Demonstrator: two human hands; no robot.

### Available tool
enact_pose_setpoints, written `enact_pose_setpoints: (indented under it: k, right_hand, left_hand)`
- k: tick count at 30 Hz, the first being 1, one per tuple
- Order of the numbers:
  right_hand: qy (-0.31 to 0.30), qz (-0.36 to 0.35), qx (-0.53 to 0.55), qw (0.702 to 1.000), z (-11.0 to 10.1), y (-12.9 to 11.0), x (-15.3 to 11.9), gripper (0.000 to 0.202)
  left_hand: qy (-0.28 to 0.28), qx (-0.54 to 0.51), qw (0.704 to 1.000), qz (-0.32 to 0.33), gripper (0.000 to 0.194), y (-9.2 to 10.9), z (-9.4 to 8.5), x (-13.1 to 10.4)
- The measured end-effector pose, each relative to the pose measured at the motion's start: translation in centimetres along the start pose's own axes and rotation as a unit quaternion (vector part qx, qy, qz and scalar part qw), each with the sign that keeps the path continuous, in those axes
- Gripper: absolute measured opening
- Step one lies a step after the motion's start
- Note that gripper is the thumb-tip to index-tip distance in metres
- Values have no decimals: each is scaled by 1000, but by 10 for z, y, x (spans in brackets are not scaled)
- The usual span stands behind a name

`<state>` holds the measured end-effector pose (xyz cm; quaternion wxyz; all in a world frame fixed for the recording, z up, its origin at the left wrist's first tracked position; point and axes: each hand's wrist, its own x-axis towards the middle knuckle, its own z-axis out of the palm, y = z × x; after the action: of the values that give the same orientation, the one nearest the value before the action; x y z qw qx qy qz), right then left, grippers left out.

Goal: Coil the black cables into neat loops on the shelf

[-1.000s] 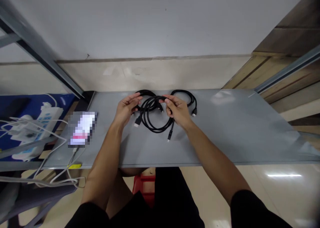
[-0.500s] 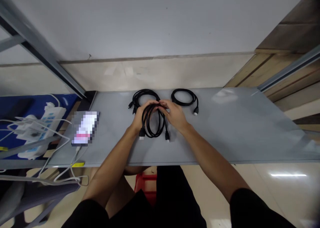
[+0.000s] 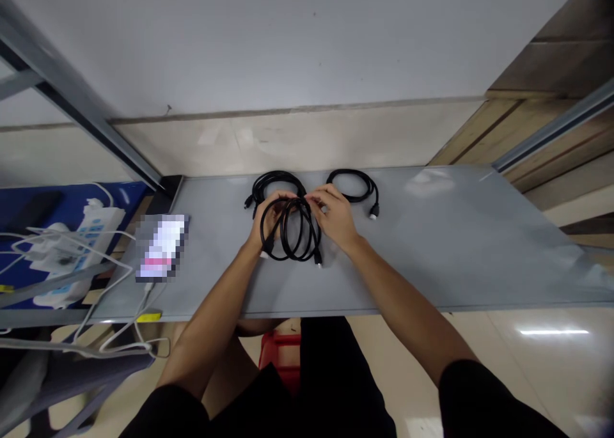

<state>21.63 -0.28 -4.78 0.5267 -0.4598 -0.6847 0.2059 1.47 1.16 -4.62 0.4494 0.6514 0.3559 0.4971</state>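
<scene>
A coiled black cable (image 3: 283, 257) hangs in front of my hands in several loose loops. One of its plugs (image 3: 317, 256), with a pale tip, dangles at the lower right; the other is partly behind the loops at the left. My left hand (image 3: 271, 211) grips the top of the coil, its fingers partly hidden by the loops. At the coil's upper right edge, my right hand (image 3: 336, 215) pinches with thumb and forefinger; what lies between the fingertips is too small to make out. Behind my left hand lies another black cable coil (image 3: 278, 174).
A third black cable coil (image 3: 352, 171) lies at the back of the grey table (image 3: 455, 246). At the left are a pixelated phone (image 3: 163, 246) with a white cord and a white power strip (image 3: 103, 224). A wall closes off the back; metal posts stand at both sides.
The held coil's loops have spread out to the left, and its left plug has shifted behind them. My right hand's fingers have drawn into a pinch at the coil's edge.
</scene>
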Motion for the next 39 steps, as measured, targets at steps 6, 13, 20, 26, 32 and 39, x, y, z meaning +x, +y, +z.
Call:
enact_pose_setpoints:
  k: [6,13,20,26,32,39]
  right_hand:
    - [-62,-36,9,997,3,1,-4,22]
    - [-20,1,36,999,-2,5,-3,24]
    - [95,104,127,982,-12,28,10,49]
    - [34,65,147,986,0,21,6,36]
    - [-34,-29,132,990,11,10,1,27]
    - [-56,-7,96,994,1,4,-1,28]
  left_hand:
    - [11,26,999,22,30,2,0,2]
    - [7,-57,998,41,35,-9,5,4]
    - [183,-63,979,67,46,4,-17,11]
    - [82,33,994,66,69,4,-3,3]
    - [-25,58,998,28,62,0,14,-1]
    - [-20,101,994,38,26,0,11,-2]
